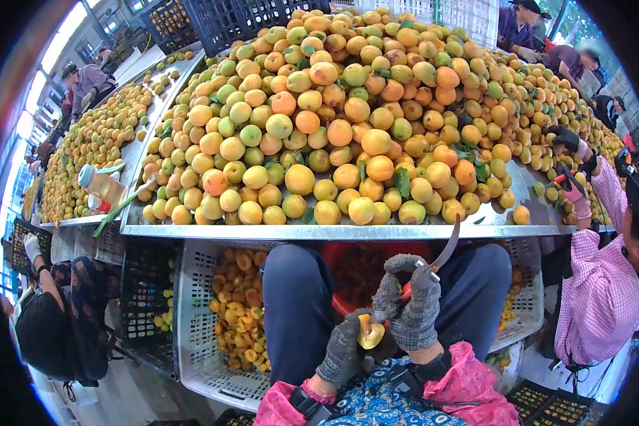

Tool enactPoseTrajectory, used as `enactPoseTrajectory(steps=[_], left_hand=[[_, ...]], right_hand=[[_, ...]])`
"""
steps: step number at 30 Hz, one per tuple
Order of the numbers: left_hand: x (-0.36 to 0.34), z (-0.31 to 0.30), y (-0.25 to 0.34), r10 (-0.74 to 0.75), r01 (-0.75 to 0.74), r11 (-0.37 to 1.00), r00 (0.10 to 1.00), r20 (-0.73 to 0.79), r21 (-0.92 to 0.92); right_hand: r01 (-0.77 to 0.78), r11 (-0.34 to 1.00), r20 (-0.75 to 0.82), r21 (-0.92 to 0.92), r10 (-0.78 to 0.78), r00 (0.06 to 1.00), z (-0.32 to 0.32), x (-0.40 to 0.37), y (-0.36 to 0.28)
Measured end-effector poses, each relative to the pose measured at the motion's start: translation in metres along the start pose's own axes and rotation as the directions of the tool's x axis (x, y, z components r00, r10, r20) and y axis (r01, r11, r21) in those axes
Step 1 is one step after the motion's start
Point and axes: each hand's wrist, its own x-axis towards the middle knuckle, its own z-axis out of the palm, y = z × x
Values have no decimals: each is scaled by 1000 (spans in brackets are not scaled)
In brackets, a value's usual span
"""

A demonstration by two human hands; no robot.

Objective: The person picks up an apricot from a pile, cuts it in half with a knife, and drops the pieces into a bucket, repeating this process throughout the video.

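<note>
Metal bench (pixel 298 231) heaped with apricots (pixel 334 135), a cut piece of fruit (pixel 370 335) held on your side of it

You sit facing the bench, your knees (pixel 298 284) close to its front edge. Nearer to you than that edge, your left hand (pixel 342 348), in a grey knitted glove, pinches the cut piece of fruit. Your right hand (pixel 412 302), gloved likewise, has its fingers curled round a knife (pixel 449 245); a bit of red handle shows, and the curved blade slants up across your view of the bench's front edge. You cannot tell whether the blade touches the metal, or whether your right fingertips touch the fruit.

Below the bench, between your knees, you have a red tub (pixel 342 304), partly hidden by your hands. Under the bench's edge to your left stands a white crate (pixel 190 341) holding apricot halves (pixel 241 312), with a black crate (pixel 142 312) just beyond it. Another white crate (pixel 531 302) stands below the bench to your right. At the bench's right end a co-worker in a pink checked sleeve (pixel 596 284) reaches over the fruit with dark gloves. Past the bench's left edge, a bottle (pixel 103 188) stands tilted in your view.
</note>
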Motion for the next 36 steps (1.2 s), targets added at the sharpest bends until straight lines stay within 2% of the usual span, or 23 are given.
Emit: enactPoseTrajectory(steps=[3, 5, 6, 7, 9, 10, 12, 13, 14, 17, 18, 19, 20, 21, 23, 24, 26, 28, 33, 34, 35, 36], left_hand=[[2, -6, -19, 25, -25, 1000, 994, -105, -1], [2, -6, -25, 66, -21, 979, 973, -220, 203], [3, -5, -27, 63, -17, 978, 974, -220, 207], [4, -5, -28, 126, -50, 930, 974, -187, 363], [6, -6, -36, 181, -82, 855, 972, -147, 512], [9, -5, -42, 184, -77, 900, 959, -214, 430], [12, -1, -43, 177, -74, 936, 944, -279, 344], [12, 14, -21, -58, 57, 998, 948, -314, -14], [11, 21, -10, -291, 182, 912, 918, -269, -368], [13, 11, -18, -254, 183, 943, 936, -242, -279], [15, 12, -19, -241, 182, 951, 943, -229, -249], [17, 18, -22, -156, 122, 984, 946, -286, -133], [18, 20, -21, -109, 92, 993, 945, -309, -72], [18, 22, -20, -63, 63, 998, 942, -331, -9], [14, 18, -15, -355, 273, 886, 920, -168, -375], [14, 22, -14, -355, 274, 886, 919, -170, -374], [17, 32, -14, -379, 276, 898, 882, -281, -343], [17, 31, -16, -390, 283, 888, 881, -268, -362], [17, 34, -11, -444, 302, 841, 860, -253, -449], [14, 45, -10, -227, 180, 971, 904, -363, -160], [13, 46, -10, -109, 116, 993, 916, -386, -4], [12, 46, -10, 12, 56, 986, 915, -403, 155]], right_hand=[[9, 1000, -13, -12, -9, 1000, -7, -1, 10], [3, 1000, -21, -3, -3, 1000, -10, -4, 13], [7, 1000, -22, -3, -7, 1000, -12, -4, 14], [7, 1000, -24, 1, -7, 1000, -13, -3, 15], [17, 1000, -49, 26, -15, 999, -15, -4, 17], [16, 999, -52, 30, -14, 999, -17, -3, 21], [70, 994, -49, -85, -74, 996, -22, -1, 31], [19, 999, -61, -30, -21, 998, -26, -1, 33], [12, 1000, -65, -25, -14, 998, -26, -2, 33], [-37, 999, -110, -24, 34, 993, -26, -1, 37], [45, 992, -93, -116, -56, 994, -27, 0, 43], [129, 970, -68, -206, -145, 987, -28, 1, 45], [130, 970, -71, -205, -147, 987, -31, 1, 43], [88, 991, -117, -101, -100, 988, -27, 2, 31], [-43, 993, -166, 110, 61, 984, -28, 3, 24], [-44, 993, -167, 111, 63, 984, -29, 3, 24], [-18, 971, -166, 239, 59, 984, -30, 3, 24], [-3, 974, -206, 227, 51, 977, -31, 3, 29], [-102, 922, -82, 373, 142, 986, -37, -3, 27], [-104, 922, -79, 374, 143, 986, -42, -5, 36], [-69, 982, -96, 178, 87, 992, -51, -9, 53], [-43, 991, -74, 129, 53, 996, -49, -7, 51]])
